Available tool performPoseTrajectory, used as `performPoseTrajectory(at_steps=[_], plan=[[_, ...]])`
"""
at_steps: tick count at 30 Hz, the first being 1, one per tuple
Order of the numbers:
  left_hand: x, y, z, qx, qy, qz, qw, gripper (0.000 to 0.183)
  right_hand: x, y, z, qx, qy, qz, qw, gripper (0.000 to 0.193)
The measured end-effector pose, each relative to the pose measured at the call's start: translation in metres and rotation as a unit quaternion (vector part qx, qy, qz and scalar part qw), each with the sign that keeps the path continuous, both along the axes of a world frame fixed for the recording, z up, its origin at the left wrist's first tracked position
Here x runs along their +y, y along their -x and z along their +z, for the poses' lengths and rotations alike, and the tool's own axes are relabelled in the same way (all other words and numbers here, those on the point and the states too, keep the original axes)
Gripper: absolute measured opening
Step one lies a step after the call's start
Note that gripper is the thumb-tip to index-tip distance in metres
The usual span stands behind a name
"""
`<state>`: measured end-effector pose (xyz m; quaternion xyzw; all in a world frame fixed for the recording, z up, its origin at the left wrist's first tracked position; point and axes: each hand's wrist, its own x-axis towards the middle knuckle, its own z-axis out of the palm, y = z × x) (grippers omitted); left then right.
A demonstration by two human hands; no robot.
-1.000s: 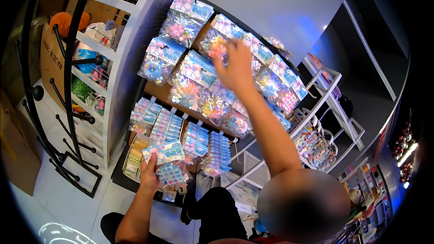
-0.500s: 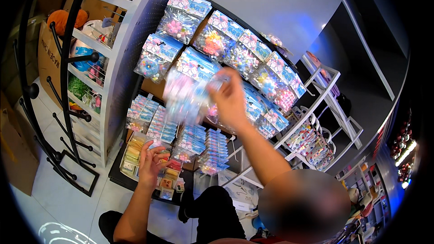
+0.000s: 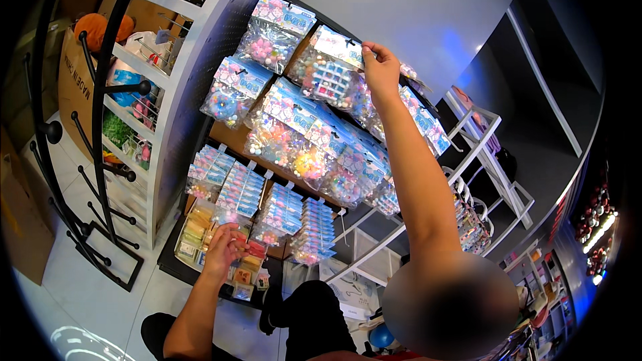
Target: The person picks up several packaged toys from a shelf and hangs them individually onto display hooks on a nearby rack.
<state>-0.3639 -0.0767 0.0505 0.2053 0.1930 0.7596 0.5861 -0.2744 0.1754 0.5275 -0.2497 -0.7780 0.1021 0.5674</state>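
Observation:
My right hand (image 3: 381, 73) is raised to the top row of the display, its thumb and fingers closed on the right end of a card-topped clear bag (image 3: 332, 82). Pale blue and white pieces show inside it in a grid. Below, more hanging bags of colourful beads (image 3: 309, 160) overlap in a middle row. My left hand (image 3: 226, 249) is low, its fingers loosely bent and apart, with nothing visible in them. It hovers by a bin of small yellow and red packs (image 3: 249, 267), close to rows of small carded bead packets (image 3: 242, 188).
A black rack with ball-tipped prongs (image 3: 107, 160) stands at left, beside a white shelf unit (image 3: 175, 70) with plush toys. White wire frames (image 3: 478, 127) jut out at right. A blurred round shape (image 3: 449, 307) covers the lower right.
My right hand has moved up and away, carrying the bag from the middle row to the top row. The left fingers have drawn slightly closer together, in nearly the same place.

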Motion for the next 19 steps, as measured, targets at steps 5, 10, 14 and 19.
performPoseTrajectory(at_steps=[5, 10, 14, 19], plan=[[0.002, -0.003, -0.02, 0.066, 0.014, -0.011, 0.998, 0.027, 0.017, 0.006, -0.007, -0.067, -0.188, -0.077, 0.977, 0.021], [-0.007, -0.043, -0.008, 0.264, -0.075, 0.06, 0.96, 0.013, -0.027, -0.001, -0.019, -0.165, -0.223, -0.208, 0.938, 0.032], [-0.078, -0.097, 0.093, 0.437, -0.178, -0.361, 0.805, 0.018, -0.08, -0.056, -0.063, -0.153, -0.2, -0.018, 0.968, 0.031], [-0.186, -0.165, 0.116, 0.554, -0.311, -0.495, 0.592, 0.046, -0.206, -0.133, -0.245, -0.277, 0.306, 0.411, 0.813, 0.013]])
